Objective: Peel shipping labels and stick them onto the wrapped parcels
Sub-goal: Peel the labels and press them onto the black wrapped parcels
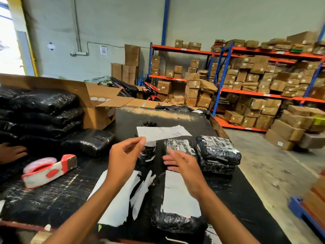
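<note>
My left hand (pixel 123 155) pinches the near corner of a white shipping label (pixel 162 132) and holds it in the air above the black table (pixel 70 191). My right hand (pixel 182 166) hovers open, fingers spread, just above a black wrapped parcel (pixel 175 221) that carries a white label (pixel 177 191) on top. Behind my hands stand two small wrapped parcels (pixel 177 145) and a larger one (pixel 218 152) at the right. A pile of white backing paper (pixel 119 205) lies under my left forearm.
A red and white tape dispenser (pixel 49 171) lies at the left. Black wrapped parcels (pixel 44 117) are stacked behind it, with another person's hand (pixel 12 152) on them. An open cardboard box (pixel 102 106) stands behind. Shelves of boxes (pixel 255 81) fill the right.
</note>
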{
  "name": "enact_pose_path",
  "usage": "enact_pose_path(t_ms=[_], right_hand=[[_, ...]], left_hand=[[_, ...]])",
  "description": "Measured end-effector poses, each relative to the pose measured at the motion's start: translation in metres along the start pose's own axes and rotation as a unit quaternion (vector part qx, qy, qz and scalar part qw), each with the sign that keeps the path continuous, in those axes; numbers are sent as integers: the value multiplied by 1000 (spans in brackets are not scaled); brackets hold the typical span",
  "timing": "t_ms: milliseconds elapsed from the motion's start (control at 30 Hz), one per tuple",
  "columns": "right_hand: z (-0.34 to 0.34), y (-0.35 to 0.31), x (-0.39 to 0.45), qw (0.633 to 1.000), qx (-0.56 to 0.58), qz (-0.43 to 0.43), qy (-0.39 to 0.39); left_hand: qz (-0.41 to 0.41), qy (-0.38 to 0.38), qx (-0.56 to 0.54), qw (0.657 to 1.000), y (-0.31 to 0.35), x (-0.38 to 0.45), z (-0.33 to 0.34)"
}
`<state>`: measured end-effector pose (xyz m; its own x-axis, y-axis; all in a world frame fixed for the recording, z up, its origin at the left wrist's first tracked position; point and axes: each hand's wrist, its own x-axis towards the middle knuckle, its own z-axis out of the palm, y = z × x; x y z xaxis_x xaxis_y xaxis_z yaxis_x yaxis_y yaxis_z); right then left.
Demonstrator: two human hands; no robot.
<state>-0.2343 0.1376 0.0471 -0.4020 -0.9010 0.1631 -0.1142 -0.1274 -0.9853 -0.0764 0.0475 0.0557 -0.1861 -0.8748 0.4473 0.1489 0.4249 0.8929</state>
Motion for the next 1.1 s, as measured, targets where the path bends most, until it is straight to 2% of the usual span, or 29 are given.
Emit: enact_pose_path(t_ms=[100,267,367,400,500,533,633,667,767,867,1000,1100], right_hand=[[-28,-17,2,983,154,11,103],[-81,-33,22,956,205,-24,208],[-120,-45,37,932,240,-48,268],[-140,-50,44,927,247,-58,278],[-190,-61,61,955,203,-36,215],[-201,-61,66,968,168,-18,184],[-226,-52,84,991,61,32,118],[-234,-48,92,993,36,45,106],[-255,-35,119,992,-42,72,98],[-268,-20,141,984,-109,101,98],[-284,2,164,974,-156,132,94],[-291,16,176,973,-149,151,92]], left_hand=[[22,-54,29,998,0,-2,35],[67,-162,61,983,3,13,99],[21,-269,89,959,4,29,126],[10,-271,87,958,5,35,140],[-28,-183,22,983,14,53,175],[-45,-182,11,982,17,60,185],[-98,-260,32,960,22,73,218],[-109,-271,38,956,19,75,229],[-121,-229,64,964,4,83,256],[-165,-219,84,958,-16,92,274],[-198,-218,142,945,-42,103,295],[-222,-226,147,937,-60,108,305]])
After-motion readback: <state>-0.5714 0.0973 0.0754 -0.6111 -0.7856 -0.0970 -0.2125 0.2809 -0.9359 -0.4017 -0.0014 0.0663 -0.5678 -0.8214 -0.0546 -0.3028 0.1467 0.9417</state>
